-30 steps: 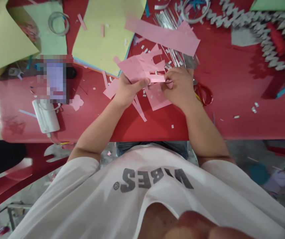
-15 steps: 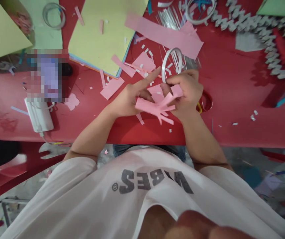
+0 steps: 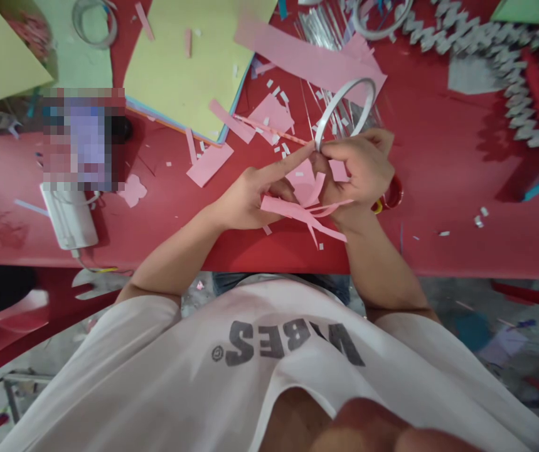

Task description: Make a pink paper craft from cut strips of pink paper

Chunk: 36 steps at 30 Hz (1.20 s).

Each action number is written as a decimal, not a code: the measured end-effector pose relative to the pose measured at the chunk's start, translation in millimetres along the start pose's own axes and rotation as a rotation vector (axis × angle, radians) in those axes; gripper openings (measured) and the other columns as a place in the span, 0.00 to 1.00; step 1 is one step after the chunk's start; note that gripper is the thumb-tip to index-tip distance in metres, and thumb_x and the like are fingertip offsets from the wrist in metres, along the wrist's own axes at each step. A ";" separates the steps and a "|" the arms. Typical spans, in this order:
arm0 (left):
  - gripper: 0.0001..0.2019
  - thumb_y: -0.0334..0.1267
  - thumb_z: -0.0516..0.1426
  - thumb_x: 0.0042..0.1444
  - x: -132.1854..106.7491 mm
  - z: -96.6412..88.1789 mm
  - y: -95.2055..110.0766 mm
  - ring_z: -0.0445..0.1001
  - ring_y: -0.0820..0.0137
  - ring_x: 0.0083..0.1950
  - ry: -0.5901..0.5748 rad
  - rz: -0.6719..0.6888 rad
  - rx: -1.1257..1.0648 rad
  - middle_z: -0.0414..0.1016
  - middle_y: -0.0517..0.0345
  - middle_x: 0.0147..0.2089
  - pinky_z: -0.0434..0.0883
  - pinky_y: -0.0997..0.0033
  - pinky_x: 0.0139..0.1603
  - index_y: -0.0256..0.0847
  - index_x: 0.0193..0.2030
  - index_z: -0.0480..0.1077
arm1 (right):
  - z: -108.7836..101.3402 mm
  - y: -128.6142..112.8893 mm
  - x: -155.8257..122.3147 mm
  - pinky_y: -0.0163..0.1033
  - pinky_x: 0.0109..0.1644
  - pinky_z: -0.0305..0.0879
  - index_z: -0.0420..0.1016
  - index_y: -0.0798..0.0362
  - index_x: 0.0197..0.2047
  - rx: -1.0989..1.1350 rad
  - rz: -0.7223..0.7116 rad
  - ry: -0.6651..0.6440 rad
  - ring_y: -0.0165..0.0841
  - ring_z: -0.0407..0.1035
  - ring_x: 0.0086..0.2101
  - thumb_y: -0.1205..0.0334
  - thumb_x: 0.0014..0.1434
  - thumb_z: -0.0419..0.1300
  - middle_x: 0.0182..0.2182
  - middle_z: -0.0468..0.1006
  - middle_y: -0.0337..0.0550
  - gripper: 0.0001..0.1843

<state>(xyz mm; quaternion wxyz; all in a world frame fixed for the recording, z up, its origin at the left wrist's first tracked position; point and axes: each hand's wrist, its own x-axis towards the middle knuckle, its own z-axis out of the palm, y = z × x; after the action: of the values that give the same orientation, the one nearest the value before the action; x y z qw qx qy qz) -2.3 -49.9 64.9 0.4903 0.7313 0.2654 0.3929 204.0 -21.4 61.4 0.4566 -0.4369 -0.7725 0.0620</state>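
My left hand (image 3: 262, 191) is closed around the base of a pink paper piece (image 3: 292, 211), whose cut strips fan out to the right. Its index finger is stretched toward a roll of white tape (image 3: 334, 107) and meets the roll's near edge. With thumb and fingers my right hand (image 3: 358, 166) pinches that roll, which stands tilted above the table. Beneath the hands lies more pink paper (image 3: 304, 179). Beside my right wrist are scissors with red and yellow handles (image 3: 394, 191), partly hidden by the hand.
Yellow paper sheets (image 3: 189, 69) lie ahead on the red table (image 3: 452, 157). A long pink strip (image 3: 307, 56), small white scraps and silvery wires (image 3: 320, 28) are beyond the hands. A white power bank (image 3: 69, 216) with a cable is at left. A folded-paper chain (image 3: 518, 94) lies right.
The tape roll has tilted and moved right with my right hand. My left index finger has come up to the roll. The pink strips have swung lower.
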 end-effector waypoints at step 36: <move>0.38 0.51 0.66 0.55 2.3 -1.6 4.0 0.82 0.64 0.42 0.156 0.027 0.197 0.83 0.60 0.40 0.80 0.64 0.43 0.52 0.70 0.57 | -6.4 -8.6 0.5 0.65 0.61 0.60 0.75 0.40 0.42 -0.104 0.126 -0.168 0.43 0.75 0.40 0.48 0.67 0.53 0.36 0.81 0.39 0.12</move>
<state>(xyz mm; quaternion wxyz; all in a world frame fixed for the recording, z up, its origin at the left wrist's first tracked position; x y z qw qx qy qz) -2.4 -48.8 69.7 0.3885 0.7467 0.3301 0.4272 203.4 -28.3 69.7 0.3621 -0.5008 -0.7814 0.0867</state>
